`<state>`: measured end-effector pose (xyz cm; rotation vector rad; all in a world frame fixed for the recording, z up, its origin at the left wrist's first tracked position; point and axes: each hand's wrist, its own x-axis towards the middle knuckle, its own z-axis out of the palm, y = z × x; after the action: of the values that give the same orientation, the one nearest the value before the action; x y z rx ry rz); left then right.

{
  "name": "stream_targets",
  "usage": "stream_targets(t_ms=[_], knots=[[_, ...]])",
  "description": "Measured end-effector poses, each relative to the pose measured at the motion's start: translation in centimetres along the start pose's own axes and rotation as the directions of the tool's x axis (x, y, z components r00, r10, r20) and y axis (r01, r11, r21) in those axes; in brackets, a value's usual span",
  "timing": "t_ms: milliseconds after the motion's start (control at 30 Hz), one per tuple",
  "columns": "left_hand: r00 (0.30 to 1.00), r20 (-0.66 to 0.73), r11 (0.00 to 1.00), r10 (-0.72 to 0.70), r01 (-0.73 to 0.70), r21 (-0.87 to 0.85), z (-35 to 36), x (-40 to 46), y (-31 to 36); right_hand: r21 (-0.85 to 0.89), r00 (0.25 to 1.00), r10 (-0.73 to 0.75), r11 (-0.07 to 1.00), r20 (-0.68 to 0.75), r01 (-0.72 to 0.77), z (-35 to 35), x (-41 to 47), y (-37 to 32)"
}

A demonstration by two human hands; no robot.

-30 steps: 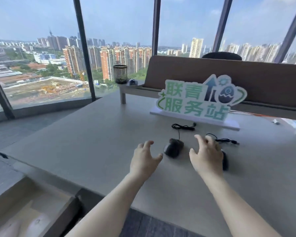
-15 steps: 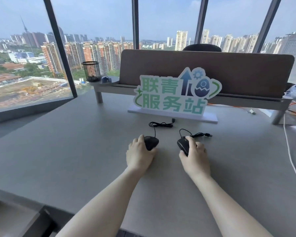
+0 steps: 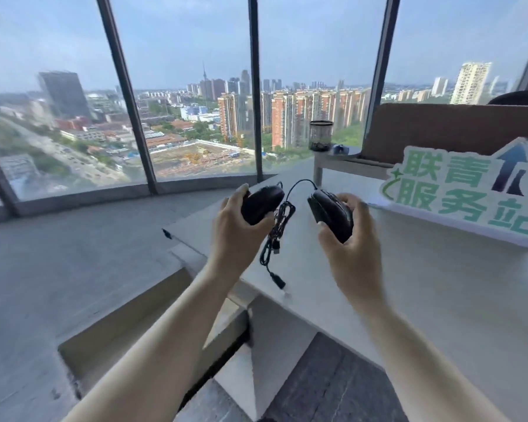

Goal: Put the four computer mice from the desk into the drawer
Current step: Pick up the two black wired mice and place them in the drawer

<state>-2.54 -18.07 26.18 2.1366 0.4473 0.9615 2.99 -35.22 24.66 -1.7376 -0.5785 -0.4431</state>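
My left hand [image 3: 232, 233] grips a black wired mouse [image 3: 261, 202] and holds it up above the desk's left corner. My right hand [image 3: 352, 245] grips a second black mouse [image 3: 329, 213] beside it. Their black cables [image 3: 276, 236] hang tangled between the two hands, with a USB plug dangling near the desk edge. The grey desk [image 3: 439, 293] lies under and to the right of the hands. The open drawer [image 3: 119, 324] shows below the desk's left corner, under my left forearm. No other mice are in view.
A green-lettered standing sign [image 3: 464, 193] stands on the desk at the right, in front of a brown divider panel [image 3: 451, 132]. A mesh pen holder [image 3: 320, 136] sits on a raised shelf. Tall windows and bare grey floor [image 3: 58, 269] fill the left.
Both hands have closed on the two mice and lifted them off the desk. The view has swung left, bringing the desk's corner and the open drawer into sight.
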Motion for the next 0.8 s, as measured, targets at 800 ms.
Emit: stream_targets(t_ms=[800], knots=[[0.619, 0.002, 0.412, -0.785, 0.521, 0.748, -11.8, -9.6, -32.6, -0.563, 0.423, 0.483, 0.823, 0.767, 0.079, 34.7, -19.3, 4.7]])
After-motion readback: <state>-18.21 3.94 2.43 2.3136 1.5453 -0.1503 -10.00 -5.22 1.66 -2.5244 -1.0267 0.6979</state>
